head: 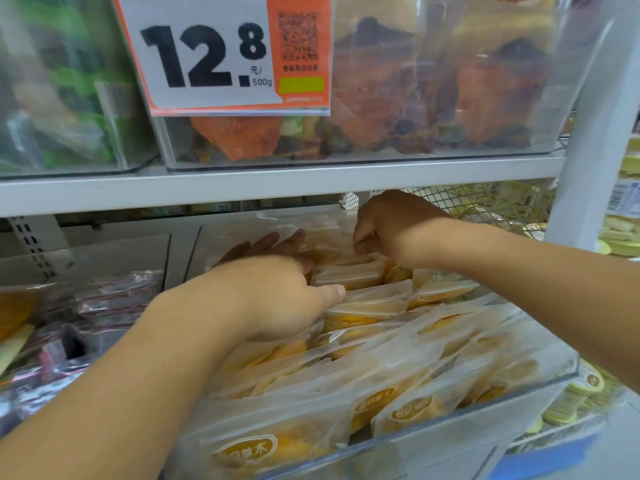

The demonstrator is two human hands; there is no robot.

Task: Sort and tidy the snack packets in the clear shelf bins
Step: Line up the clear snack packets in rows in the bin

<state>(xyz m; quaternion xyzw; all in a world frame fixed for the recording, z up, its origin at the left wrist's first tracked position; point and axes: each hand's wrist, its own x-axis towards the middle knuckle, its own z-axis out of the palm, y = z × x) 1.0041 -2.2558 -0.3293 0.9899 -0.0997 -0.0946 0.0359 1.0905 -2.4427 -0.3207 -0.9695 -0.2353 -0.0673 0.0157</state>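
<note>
From the head camera, both my bare forearms reach forward and up into the clear plastic shelf bin [540, 388] on the lower shelf, which is packed with frosted translucent snack packets of yellow-orange pieces [408, 368] lying in overlapping rows.

My left hand [277, 292] comes in from the lower left, wrist bent so the back of the hand faces me. Its fingers [266, 242] are stretched out fairly straight, pointing toward the back of the bin and lying flat on the packets there; they look darker in the shadow under the shelf above. The thumb sticks out to the right, its tip just above a packet edge. The hand is open, pressing rather than gripping.

My right hand [391, 226] enters from the right, forearm slanting down from the upper edge of the bin. Its fingers are curled into a loose fist, knuckles up, and the tips appear to pinch the top edge of a packet at the back row, though the contact is partly hidden by the hand itself.

Above, a grey metal shelf edge [277, 183] carries another clear bin of orange-red dried snack packets [485, 91], with a white and orange price tag reading 12.8 [221, 53] in front. To the left sit dark red-trimmed packets [104, 306].
</note>
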